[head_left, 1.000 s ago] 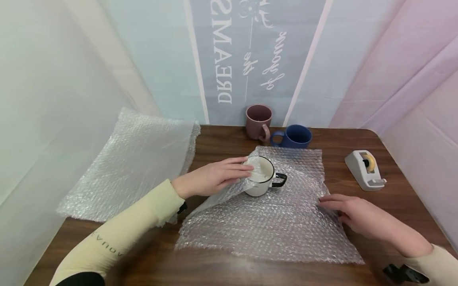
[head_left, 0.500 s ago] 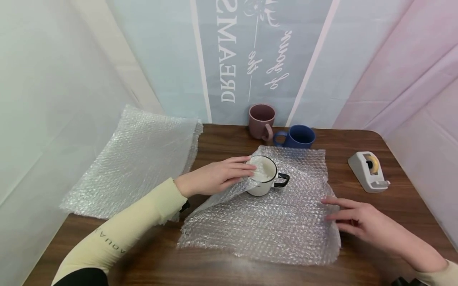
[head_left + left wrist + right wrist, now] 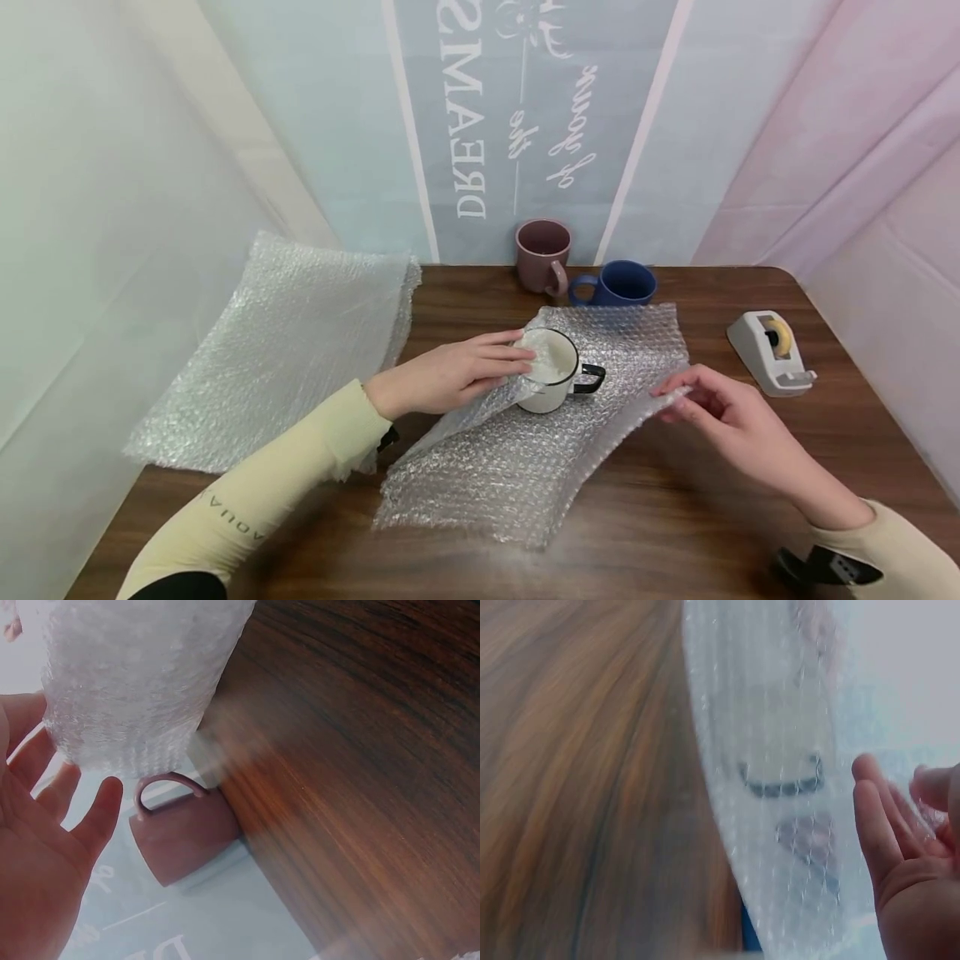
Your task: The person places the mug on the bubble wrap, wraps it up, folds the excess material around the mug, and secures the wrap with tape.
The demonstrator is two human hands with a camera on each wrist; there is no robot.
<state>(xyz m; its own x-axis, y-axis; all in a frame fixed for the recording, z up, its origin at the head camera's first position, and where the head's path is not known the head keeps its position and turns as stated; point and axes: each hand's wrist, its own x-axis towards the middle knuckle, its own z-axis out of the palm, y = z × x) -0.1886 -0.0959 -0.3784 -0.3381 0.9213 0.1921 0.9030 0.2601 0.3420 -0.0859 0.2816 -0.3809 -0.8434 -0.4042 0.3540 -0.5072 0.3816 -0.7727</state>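
A white enamel mug [image 3: 542,402] with a black rim and black handle stands on a sheet of bubble wrap [image 3: 487,471]. My left hand [image 3: 453,375] lies at the mug's left side, its fairly straight fingers pressing the wrap's folded-over left part against the rim and into the opening. On the right, my right hand [image 3: 742,425] pinches the sheet's right edge between thumb and fingers and holds it raised off the table. Through the lifted wrap [image 3: 772,720], the right wrist view shows the mug's dark handle blurred. In the left wrist view, wrap [image 3: 135,682] hides the mug.
Behind the wrap stand a mauve mug [image 3: 536,271] and a blue mug [image 3: 626,285]. More bubble wrap [image 3: 277,342] lies on the left of the wooden table [image 3: 645,533]. A white tape dispenser [image 3: 768,358] sits at the right. Curtains [image 3: 315,125] hang around the table.
My right hand has taken the wrap's right edge and lifted it up and inward, toward the mug. The left hand has stayed on the mug's rim.
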